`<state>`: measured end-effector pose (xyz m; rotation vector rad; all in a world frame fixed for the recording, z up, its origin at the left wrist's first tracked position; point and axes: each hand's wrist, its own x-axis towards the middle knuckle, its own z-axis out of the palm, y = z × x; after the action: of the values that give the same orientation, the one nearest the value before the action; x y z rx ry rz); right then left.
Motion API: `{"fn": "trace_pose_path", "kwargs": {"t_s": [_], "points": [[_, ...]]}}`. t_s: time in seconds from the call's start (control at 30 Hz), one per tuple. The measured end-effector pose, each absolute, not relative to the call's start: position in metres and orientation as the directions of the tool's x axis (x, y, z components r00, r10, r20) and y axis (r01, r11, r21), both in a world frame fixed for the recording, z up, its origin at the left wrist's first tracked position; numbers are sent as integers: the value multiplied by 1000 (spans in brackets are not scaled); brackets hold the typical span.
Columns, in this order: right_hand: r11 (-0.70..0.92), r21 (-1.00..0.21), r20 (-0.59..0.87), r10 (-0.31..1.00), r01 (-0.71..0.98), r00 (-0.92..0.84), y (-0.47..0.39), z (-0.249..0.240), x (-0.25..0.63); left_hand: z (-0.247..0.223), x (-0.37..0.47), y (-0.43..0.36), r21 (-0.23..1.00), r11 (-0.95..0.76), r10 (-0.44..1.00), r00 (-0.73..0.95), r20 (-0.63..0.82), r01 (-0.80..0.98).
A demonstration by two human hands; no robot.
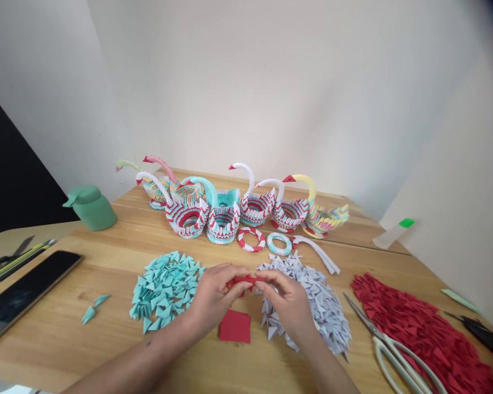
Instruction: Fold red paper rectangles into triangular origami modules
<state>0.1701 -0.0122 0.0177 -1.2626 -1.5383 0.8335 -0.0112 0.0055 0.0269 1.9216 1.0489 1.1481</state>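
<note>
Between my left hand (219,290) and my right hand (286,295) is a small piece of folded red paper (246,280), pinched at both ends by fingers and thumbs. Just below the hands, a stack of red paper (235,326) lies on the wooden table (189,369). A heap of teal folded triangles (166,287) is beside my left hand. My right hand is above the edge of a pale lilac heap of triangles (326,312). Farther right lies a heap of red triangles (427,328).
Several paper swans (224,221) stand along the back, with a red-white ring (251,239), a teal-white ring (279,244) and a loose swan neck (318,251) before them. Scissors (394,350) lie right; a phone (28,290) and green container (92,208) are left.
</note>
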Motion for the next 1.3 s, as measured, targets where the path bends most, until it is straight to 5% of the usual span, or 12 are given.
{"fn": "trace_pose_path", "kwargs": {"t_s": [0.27, 1.3], "points": [[260, -895, 276, 961, 363, -7, -13, 19, 170, 16, -6, 11, 999, 23, 928, 374, -7, -38], [159, -887, 136, 987, 434, -84, -10, 15, 167, 14, -3, 14, 962, 163, 933, 352, -78, -220]]}}
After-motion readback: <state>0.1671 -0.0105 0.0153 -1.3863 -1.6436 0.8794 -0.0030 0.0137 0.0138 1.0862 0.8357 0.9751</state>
